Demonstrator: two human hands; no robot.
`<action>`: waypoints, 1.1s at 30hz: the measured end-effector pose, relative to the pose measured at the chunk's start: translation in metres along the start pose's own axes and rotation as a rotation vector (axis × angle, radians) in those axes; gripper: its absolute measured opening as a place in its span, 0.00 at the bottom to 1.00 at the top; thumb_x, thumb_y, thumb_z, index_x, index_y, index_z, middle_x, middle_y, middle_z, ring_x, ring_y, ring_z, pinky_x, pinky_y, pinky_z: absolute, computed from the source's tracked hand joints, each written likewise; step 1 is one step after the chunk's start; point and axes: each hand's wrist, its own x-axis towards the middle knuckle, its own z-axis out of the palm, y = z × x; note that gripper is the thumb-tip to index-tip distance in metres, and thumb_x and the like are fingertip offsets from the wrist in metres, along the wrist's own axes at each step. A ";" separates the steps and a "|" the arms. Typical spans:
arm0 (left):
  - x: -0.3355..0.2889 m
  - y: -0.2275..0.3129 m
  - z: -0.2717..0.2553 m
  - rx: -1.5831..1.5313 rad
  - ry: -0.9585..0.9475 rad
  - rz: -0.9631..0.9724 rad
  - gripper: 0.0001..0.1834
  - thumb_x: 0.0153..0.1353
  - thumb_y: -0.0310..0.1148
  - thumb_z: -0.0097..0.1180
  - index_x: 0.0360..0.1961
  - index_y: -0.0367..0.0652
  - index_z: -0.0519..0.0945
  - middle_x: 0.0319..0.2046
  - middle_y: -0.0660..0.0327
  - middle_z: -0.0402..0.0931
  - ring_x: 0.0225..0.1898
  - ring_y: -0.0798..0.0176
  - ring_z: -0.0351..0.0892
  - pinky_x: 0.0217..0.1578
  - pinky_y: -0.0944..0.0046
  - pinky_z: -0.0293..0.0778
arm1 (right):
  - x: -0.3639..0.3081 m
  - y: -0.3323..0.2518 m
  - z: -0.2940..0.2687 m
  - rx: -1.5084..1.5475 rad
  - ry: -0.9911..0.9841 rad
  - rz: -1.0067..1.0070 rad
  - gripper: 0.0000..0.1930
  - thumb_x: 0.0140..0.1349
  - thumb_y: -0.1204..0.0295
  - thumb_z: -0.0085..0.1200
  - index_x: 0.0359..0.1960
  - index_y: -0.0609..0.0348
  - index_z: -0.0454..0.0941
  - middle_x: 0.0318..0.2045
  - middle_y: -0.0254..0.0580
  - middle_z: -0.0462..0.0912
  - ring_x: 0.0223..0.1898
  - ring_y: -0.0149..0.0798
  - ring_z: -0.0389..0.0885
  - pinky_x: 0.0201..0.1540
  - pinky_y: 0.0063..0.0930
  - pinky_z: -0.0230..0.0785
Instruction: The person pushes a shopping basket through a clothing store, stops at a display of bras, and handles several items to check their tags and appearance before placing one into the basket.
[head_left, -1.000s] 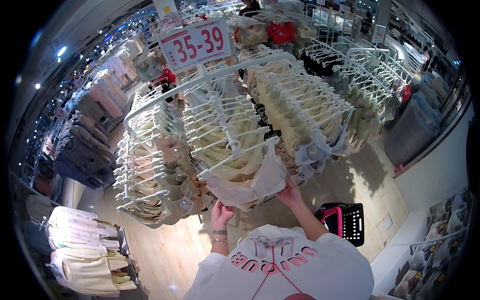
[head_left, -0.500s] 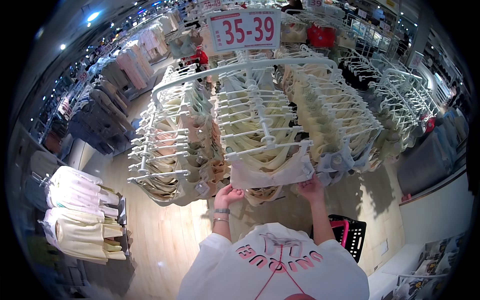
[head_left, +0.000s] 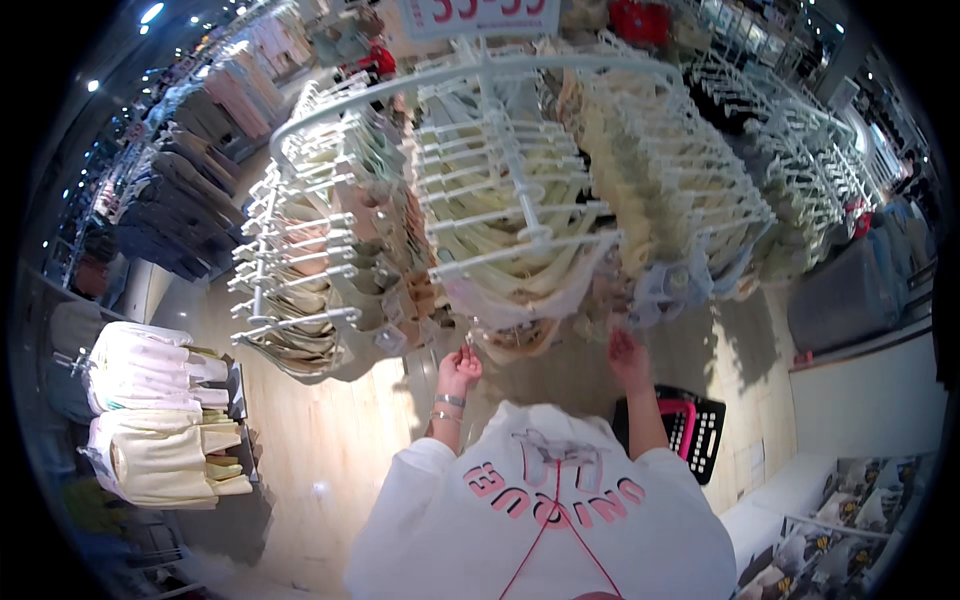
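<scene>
A pale pinkish-white bra (head_left: 535,300) hangs on a white hanger (head_left: 530,252) at the front of the middle rack row. Behind it on the same rail are several cream and pale-green bras (head_left: 500,170). My left hand (head_left: 460,368) is below the bra's left end, fingers loosely bent and apart, holding nothing. Below its right end is my right hand (head_left: 628,355), its fingers pointing up and a little blurred; I see nothing gripped in it. Both hands look apart from the cloth.
Bra rows hang to the left (head_left: 330,300) and right (head_left: 690,270) on a white metal rack (head_left: 470,66). A black shopping basket with a pink handle (head_left: 708,430) is beside my right arm. Light-coloured tops (head_left: 150,450) hang at the lower left.
My hands have let go of the pinkish-white bra's lower corners. It now hangs back against the row. My view has tipped downward, so the rack sits higher in the picture.
</scene>
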 end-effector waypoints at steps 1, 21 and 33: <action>0.002 -0.005 -0.003 0.029 0.011 0.022 0.07 0.57 0.28 0.42 0.35 0.46 0.73 0.34 0.68 0.79 0.39 0.65 0.75 0.38 0.65 0.67 | 0.008 -0.005 -0.020 -0.004 0.043 -0.002 0.07 0.59 0.72 0.46 0.36 0.58 0.74 0.37 0.40 0.79 0.40 0.37 0.77 0.44 0.28 0.69; 0.158 -0.107 -0.007 2.460 -0.382 0.609 0.32 0.45 0.45 0.61 0.46 0.32 0.72 0.37 0.43 0.76 0.41 0.45 0.76 0.45 0.52 0.70 | -0.070 0.036 -0.107 0.074 0.351 0.060 0.09 0.62 0.72 0.41 0.40 0.57 0.72 0.39 0.36 0.79 0.40 0.36 0.78 0.44 0.28 0.71; 0.088 -0.116 0.037 1.871 -0.576 -0.101 0.23 0.50 0.39 0.60 0.44 0.34 0.75 0.33 0.60 0.77 0.31 0.67 0.76 0.32 0.67 0.72 | -0.084 0.064 -0.094 -0.334 0.211 0.146 0.11 0.59 0.63 0.49 0.39 0.55 0.74 0.40 0.37 0.78 0.40 0.33 0.74 0.42 0.26 0.66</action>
